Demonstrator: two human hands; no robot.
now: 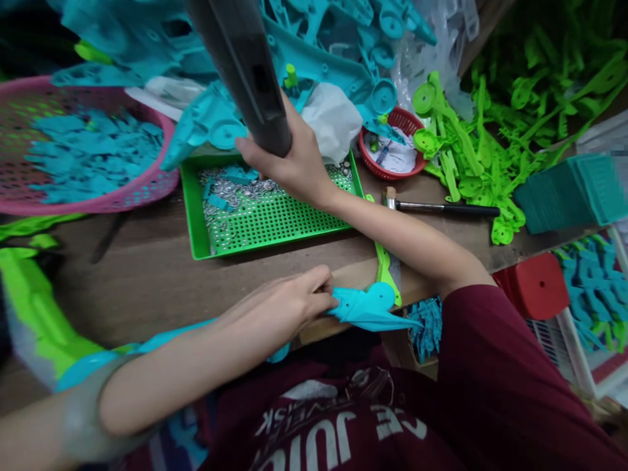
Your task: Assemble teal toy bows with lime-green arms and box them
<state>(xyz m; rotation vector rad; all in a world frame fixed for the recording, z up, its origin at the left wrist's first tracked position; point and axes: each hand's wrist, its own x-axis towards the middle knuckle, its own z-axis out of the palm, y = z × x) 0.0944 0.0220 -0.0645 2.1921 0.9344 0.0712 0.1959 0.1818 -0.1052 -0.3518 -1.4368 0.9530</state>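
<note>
My left hand (304,294) has its fingers closed on a blue plastic part (366,306) at the front edge of the wooden bench. The part's pointed end sticks out to the right; more blue plastic shows behind my left forearm. Above the green tray, my right hand (301,160) is closed around the lower end of a long dark grey tool (248,72), which rises out of view at the top. Its kind cannot be made out, and most of the right fingers are hidden behind it. Under that hand, the perforated green tray (269,226) holds small metal pieces (220,186) and blue bits.
A pink basket (169,140) of blue pieces stands left. Blue parts (318,59) are heaped at the back, with a red basket (392,173) in front. A hammer (441,208), lime-green parts (471,150) and teal baskets (564,193) lie right. A red stool-like object (542,284) stands below.
</note>
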